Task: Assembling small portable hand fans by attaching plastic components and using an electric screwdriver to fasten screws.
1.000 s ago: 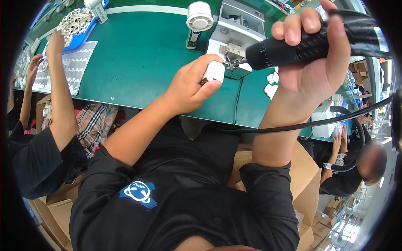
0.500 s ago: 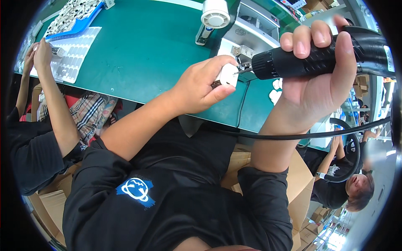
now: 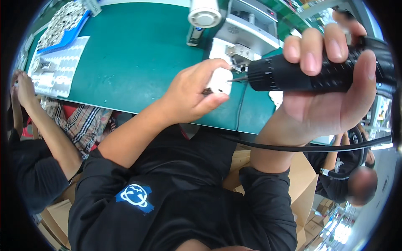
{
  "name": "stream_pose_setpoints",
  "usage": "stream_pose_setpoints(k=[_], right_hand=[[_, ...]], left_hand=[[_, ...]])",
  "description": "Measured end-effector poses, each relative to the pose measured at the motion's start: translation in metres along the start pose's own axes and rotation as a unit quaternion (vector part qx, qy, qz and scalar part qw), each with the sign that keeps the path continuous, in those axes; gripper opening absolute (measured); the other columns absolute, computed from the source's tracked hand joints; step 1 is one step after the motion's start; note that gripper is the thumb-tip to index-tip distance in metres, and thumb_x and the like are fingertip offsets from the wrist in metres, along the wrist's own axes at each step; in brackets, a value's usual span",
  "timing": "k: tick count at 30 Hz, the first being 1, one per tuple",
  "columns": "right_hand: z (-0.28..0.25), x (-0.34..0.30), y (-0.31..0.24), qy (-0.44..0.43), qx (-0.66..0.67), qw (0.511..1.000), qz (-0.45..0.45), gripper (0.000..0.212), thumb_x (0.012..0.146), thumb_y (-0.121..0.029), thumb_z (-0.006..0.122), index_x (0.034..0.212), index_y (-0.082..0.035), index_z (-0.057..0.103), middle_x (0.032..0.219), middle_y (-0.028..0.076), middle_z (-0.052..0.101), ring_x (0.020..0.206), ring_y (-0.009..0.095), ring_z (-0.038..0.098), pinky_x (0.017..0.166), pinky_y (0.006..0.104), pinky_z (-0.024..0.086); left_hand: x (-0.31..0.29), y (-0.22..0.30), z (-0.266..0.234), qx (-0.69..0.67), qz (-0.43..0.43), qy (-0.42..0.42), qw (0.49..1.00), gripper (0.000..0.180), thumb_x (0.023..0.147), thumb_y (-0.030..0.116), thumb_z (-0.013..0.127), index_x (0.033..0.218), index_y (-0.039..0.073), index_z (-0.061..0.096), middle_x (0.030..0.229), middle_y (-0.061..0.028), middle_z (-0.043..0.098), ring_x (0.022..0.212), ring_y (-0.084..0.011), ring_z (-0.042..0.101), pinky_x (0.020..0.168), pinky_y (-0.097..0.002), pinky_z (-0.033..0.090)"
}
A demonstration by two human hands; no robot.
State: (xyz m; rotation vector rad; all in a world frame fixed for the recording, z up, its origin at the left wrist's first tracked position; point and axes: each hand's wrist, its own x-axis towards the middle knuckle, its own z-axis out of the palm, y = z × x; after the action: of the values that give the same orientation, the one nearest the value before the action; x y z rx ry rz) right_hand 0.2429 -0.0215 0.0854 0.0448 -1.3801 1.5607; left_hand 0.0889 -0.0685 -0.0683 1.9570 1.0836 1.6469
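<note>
My left hand point(image 3: 184, 90) is closed around a small white plastic housing point(image 3: 220, 79), thumb below it and fingers above. Part of the housing is hidden in the grip, where a dark patch shows. My right hand point(image 3: 320, 108) wraps round a black electric screwdriver point(image 3: 261, 75), which lies nearly level. Its thin bit point(image 3: 239, 79) points left and its tip meets the housing's right face. Whether a screw sits at the tip is too small to tell.
Behind the housing stands a grey box-shaped machine point(image 3: 247, 35) with a metal block in front. A white round-headed device point(image 3: 204, 16) is left of it. A blue tray point(image 3: 67, 44) of small parts lies far left, near a co-worker's hands point(image 3: 25, 90). A black cable point(image 3: 293, 148) crosses before me.
The whole view has shifted a little. My hands, the housing and the screwdriver keep the same hold and contact. The co-worker's hands at left have drawn back from the white sheet.
</note>
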Motion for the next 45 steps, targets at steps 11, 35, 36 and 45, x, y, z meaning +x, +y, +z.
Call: stream_pose_setpoints(k=[11,35,36,45], right_hand=[[-0.005,0.0,0.006,-0.057,-0.067,0.996,-0.003,0.039,0.088,-0.028,0.049,0.115,0.0,0.047,0.087,0.006,0.051,0.069,0.018,0.051,0.067,0.0377,0.04],[-0.015,-0.001,0.018,-0.1,-0.002,0.995,-0.022,0.044,0.089,-0.036,0.053,0.121,-0.006,0.044,0.086,0.004,0.052,0.067,0.017,0.053,0.067,0.0359,0.043],[-0.016,0.001,0.02,-0.102,0.0,0.994,-0.026,0.044,0.089,-0.036,0.053,0.121,-0.006,0.044,0.086,0.004,0.052,0.067,0.017,0.053,0.067,0.0359,0.043],[0.006,0.009,0.028,0.204,-0.221,0.942,-0.15,0.037,0.087,-0.023,0.056,0.114,0.0,0.043,0.068,0.002,0.052,0.05,0.013,0.053,0.047,0.0258,0.047]], left_hand=[[0.0,0.003,0.0,0.014,0.014,-0.02,1.0,0.047,0.08,0.032,0.062,0.113,0.002,0.046,0.102,-0.0178,0.058,0.086,-0.0351,0.058,0.074,-0.0377,0.047],[-0.001,0.002,0.003,0.034,0.021,-0.011,0.999,0.048,0.081,0.033,0.06,0.117,0.003,0.047,0.096,-0.0168,0.058,0.08,-0.0333,0.059,0.071,-0.0355,0.047],[0.0,0.001,0.0,0.037,0.024,-0.011,0.999,0.048,0.081,0.033,0.06,0.117,0.003,0.047,0.096,-0.0168,0.058,0.08,-0.0333,0.059,0.071,-0.0355,0.047],[-0.004,0.0,-0.007,-0.008,-0.007,-0.021,1.0,0.049,0.082,0.034,0.059,0.117,0.003,0.047,0.09,-0.014,0.058,0.075,-0.0272,0.058,0.066,-0.0318,0.046]])
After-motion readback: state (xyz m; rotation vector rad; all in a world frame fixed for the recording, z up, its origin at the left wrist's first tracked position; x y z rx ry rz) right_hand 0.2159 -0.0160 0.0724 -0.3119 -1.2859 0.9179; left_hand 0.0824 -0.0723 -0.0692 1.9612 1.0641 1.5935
